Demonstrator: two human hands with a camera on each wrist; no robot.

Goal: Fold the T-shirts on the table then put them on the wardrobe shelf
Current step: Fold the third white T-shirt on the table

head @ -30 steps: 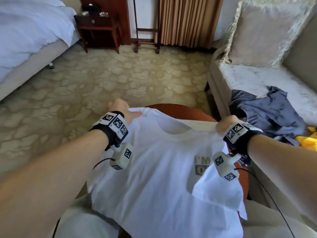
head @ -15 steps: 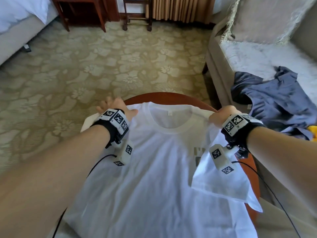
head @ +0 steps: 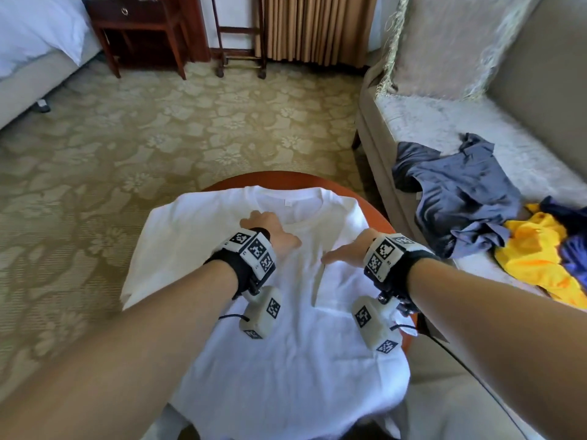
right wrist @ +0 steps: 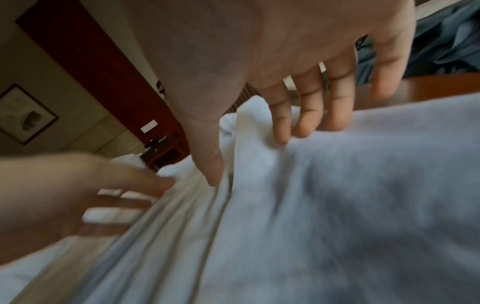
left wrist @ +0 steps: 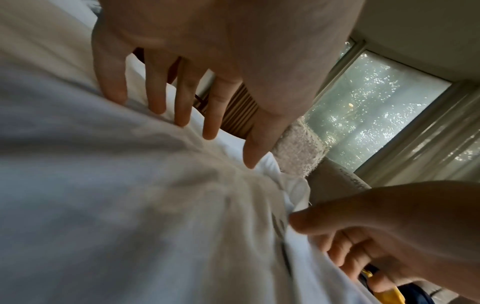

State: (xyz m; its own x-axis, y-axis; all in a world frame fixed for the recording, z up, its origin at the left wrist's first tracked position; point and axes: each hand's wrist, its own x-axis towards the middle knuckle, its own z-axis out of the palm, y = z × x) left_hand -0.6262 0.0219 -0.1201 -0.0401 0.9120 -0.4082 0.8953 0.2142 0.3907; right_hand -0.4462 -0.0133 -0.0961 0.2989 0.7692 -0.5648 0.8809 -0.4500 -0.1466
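Note:
A white T-shirt lies front up on a round brown table, collar at the far side, hem hanging over the near edge. Its right sleeve is folded in over the chest. My left hand rests flat just below the collar, and in the left wrist view its straight, spread fingers touch the cloth. My right hand presses the folded-in sleeve right of centre. In the right wrist view its fingertips rest on the fabric. Neither hand grips anything.
A beige sofa stands close on the right with a crumpled grey-blue shirt and a yellow garment on its seat. A bed, a dark nightstand and a wooden rack stand across the patterned carpet.
Both hands let go of the shirt's shoulders and moved inward onto its chest. The shirt now lies flat on the table with the right sleeve folded in.

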